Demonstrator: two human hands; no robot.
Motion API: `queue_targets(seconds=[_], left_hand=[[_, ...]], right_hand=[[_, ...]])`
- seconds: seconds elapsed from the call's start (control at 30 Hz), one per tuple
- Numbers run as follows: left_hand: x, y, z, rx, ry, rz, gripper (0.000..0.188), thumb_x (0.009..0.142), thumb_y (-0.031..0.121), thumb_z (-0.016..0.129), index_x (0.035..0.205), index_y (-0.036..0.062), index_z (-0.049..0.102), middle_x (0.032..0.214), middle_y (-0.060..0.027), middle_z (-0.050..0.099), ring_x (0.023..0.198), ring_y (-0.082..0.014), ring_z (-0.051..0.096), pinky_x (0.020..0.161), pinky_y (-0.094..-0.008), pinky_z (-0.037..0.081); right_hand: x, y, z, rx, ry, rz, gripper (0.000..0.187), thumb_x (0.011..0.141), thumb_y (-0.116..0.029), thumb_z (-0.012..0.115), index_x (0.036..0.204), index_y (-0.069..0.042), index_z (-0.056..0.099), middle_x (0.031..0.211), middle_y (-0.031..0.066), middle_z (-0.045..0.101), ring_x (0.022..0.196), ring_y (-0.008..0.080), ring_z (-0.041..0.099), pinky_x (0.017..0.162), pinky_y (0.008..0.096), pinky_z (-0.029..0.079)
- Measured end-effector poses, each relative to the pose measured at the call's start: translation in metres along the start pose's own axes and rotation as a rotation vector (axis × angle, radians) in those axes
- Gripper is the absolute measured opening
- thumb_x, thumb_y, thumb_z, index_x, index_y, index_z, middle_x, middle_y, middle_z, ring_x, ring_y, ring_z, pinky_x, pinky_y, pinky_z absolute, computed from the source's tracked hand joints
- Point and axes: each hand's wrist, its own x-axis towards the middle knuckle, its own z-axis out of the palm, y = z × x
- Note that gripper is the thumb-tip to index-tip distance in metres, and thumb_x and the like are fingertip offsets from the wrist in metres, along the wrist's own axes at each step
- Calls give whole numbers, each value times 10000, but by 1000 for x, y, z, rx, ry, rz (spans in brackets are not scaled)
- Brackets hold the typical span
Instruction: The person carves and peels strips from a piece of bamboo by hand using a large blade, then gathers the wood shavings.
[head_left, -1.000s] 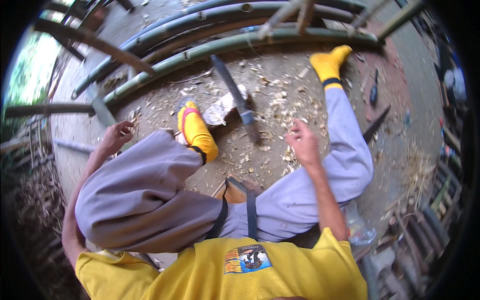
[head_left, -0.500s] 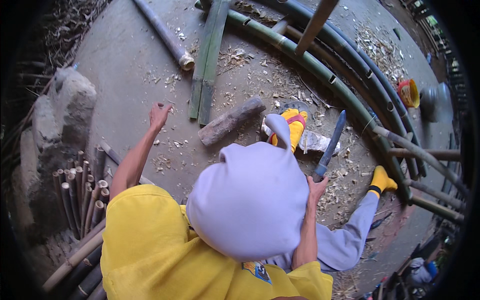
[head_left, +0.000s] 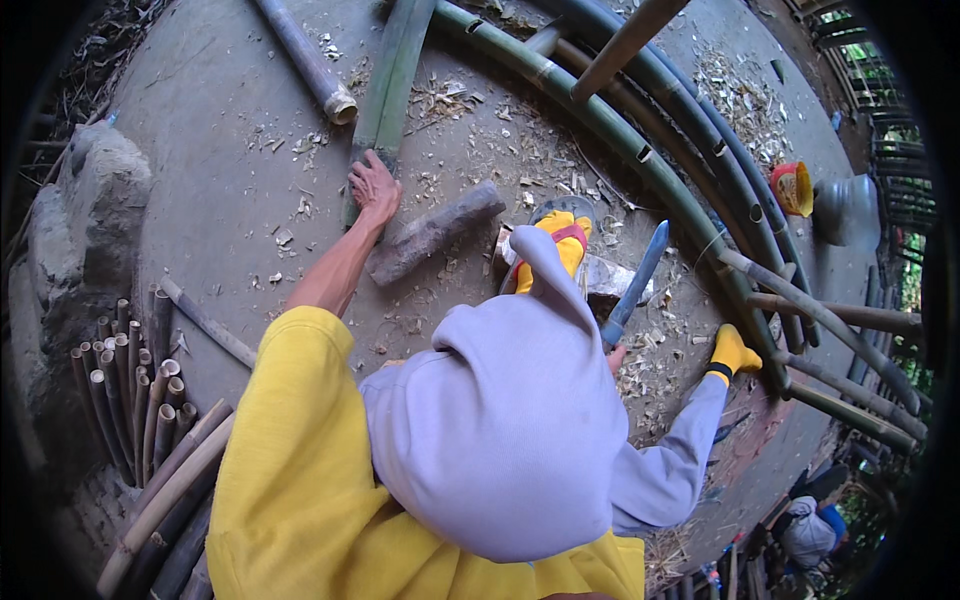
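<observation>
My left hand (head_left: 375,187) is closed over the near end of a length of green split bamboo (head_left: 395,85) lying on the ground, the fingers curled at its end. Most of my right hand (head_left: 616,358) is hidden behind my grey-trousered knee, but its fingers show round the handle of a machete (head_left: 640,285). That blade points away from me, tilted up to the right. A short brown log (head_left: 435,232) lies between my left forearm and my foot (head_left: 563,245), which wears a yellow sock and a red-strapped sandal. Beside the sandal lies a pale block of wood (head_left: 610,275).
Long green bamboo poles (head_left: 590,110) with cut slots and crosspieces stretch along the right. A bamboo pole (head_left: 305,55) lies far left, near a rough stone block (head_left: 85,240). Bundled bamboo pieces (head_left: 130,385) stand below it. A red-and-yellow container (head_left: 792,188) and wood shavings (head_left: 450,98) are also there.
My left hand has moved right, from above bare ground onto the end of the split bamboo, and closed there. My right hand has slipped mostly behind my knee, still with the machete.
</observation>
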Motion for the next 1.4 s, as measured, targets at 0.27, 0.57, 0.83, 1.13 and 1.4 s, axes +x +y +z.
queue_targets(seconds=[0.27, 0.57, 0.83, 1.13, 1.4], left_hand=[[9, -3, -6, -414, -192, -30, 823, 482, 174, 786, 1167, 8, 360, 1055, -233, 500, 1013, -359, 503, 872, -443, 430], [-23, 19, -51, -1091, -276, -52, 281, 805, 287, 655, 859, 39, 535, 581, -26, 514, 422, -116, 515, 370, -249, 414], [-82, 31, -71, -1050, 144, 372, 244, 818, 230, 645, 921, 33, 543, 714, -39, 586, 677, -121, 577, 670, -263, 466], [-47, 92, -77, -1258, -221, 440, 162, 858, 138, 590, 926, 9, 521, 759, -94, 611, 581, -168, 599, 533, -292, 501], [-34, 119, -69, -1470, 112, 355, 218, 875, 163, 565, 949, -26, 484, 737, -126, 576, 576, -195, 556, 517, -306, 492]], right_hand=[[-2, -8, -11, 41, -44, 96, 506, 636, -116, 668, 1060, 2, 418, 783, 129, 555, 637, 198, 556, 600, 340, 456], [5, 6, -6, 21, -27, 71, 578, 624, -180, 683, 1115, 0, 436, 880, 163, 575, 774, 263, 577, 718, 382, 451], [-3, -2, -3, 25, -6, 43, 555, 634, -192, 685, 1099, -26, 432, 890, 180, 578, 799, 315, 586, 738, 411, 450], [-4, 11, -6, 22, 34, 70, 503, 670, -205, 688, 1070, -33, 435, 896, 204, 590, 827, 359, 595, 720, 447, 463], [9, -21, -46, -253, -97, 45, 406, 725, -168, 663, 1049, 5, 489, 917, 226, 578, 873, 391, 577, 756, 454, 470]])
